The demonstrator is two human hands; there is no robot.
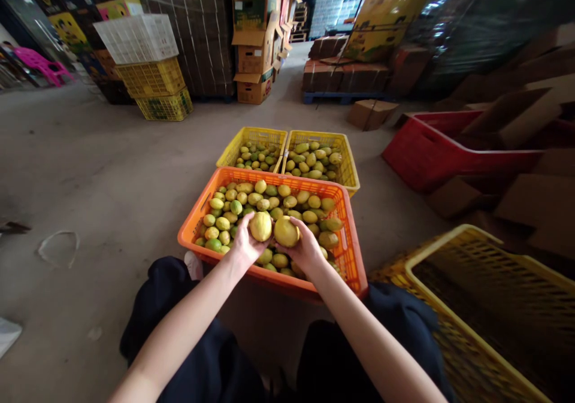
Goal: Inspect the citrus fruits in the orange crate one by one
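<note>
My left hand (248, 244) is closed around a yellow lemon (260, 227). Right beside it, my right hand (308, 250) grips a second yellow lemon (286, 232). Both are held up side by side above an orange plastic crate (356, 247), which is filled with yellow and greenish lemons (223, 224). Some of the fruit in the middle of the crate is hidden behind my hands.
Two yellow crates (353, 160) of lemons stand behind the orange one. An open yellow crate (471, 241) is at my right, with a red crate (413, 151) and cardboard beyond. Stacked crates (155, 79) and cardboard boxes (251, 58) stand farther back.
</note>
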